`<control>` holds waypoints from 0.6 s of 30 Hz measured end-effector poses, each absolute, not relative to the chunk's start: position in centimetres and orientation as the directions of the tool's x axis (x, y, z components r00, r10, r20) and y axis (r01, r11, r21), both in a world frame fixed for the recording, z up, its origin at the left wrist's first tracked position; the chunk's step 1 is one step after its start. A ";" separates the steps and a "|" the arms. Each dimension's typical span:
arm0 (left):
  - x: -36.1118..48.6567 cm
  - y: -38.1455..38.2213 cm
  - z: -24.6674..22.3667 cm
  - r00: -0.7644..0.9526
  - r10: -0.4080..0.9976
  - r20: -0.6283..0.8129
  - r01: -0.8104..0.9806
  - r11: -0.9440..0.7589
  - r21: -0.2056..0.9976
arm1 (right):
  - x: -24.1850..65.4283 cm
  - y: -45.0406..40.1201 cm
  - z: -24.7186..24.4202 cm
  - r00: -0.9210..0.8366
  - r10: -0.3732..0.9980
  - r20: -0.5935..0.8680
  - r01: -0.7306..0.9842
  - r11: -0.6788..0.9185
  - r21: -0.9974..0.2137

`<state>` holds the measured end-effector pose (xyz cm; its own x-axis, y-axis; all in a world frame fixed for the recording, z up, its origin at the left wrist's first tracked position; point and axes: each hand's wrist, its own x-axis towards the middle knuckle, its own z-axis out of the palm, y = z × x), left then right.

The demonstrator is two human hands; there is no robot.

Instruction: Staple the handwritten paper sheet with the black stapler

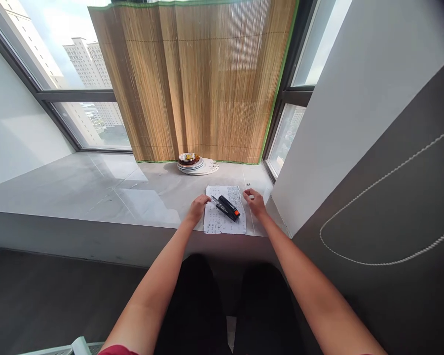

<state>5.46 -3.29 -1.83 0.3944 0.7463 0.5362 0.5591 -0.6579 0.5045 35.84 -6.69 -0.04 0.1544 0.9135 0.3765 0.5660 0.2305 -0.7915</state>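
A handwritten sheet of paper (214, 226) lies on the pale window ledge, its near edge at the ledge's front. On the sheet rests a black stapler (228, 207) with an orange-red spot at its near end, set aslant; a slim clear-and-black part lies along its left side. My left hand (198, 207) is closed, fingertips pinched at the sheet's left edge near the stapler's far end. At the right edge of the paper is my right hand (256, 203), its fingers bent and slightly apart, with nothing visible between them.
Stacked plates and small dishes (194, 166) stand at the back of the ledge (96, 192), below a bamboo blind (207, 88). A white wall (340, 98) rises on the right, and a beaded cord (377, 264) hangs there. My legs are below the ledge.
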 end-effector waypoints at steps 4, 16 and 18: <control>5.3 -3.1 -2.1 0.372 0.722 0.584 0.538 -0.680 0.497 | 32.8 -9.2 -0.4 -0.150 0.884 0.442 0.570 0.442 -0.692; 5.1 -3.4 -2.1 0.392 0.622 0.678 0.512 -0.760 0.401 | 32.0 -9.6 -2.1 -0.276 0.860 0.429 0.593 0.503 -0.629; 5.1 -3.6 -1.8 0.402 0.617 0.676 0.504 -0.766 0.399 | 32.1 -9.6 -2.1 -0.279 0.858 0.431 0.579 0.508 -0.638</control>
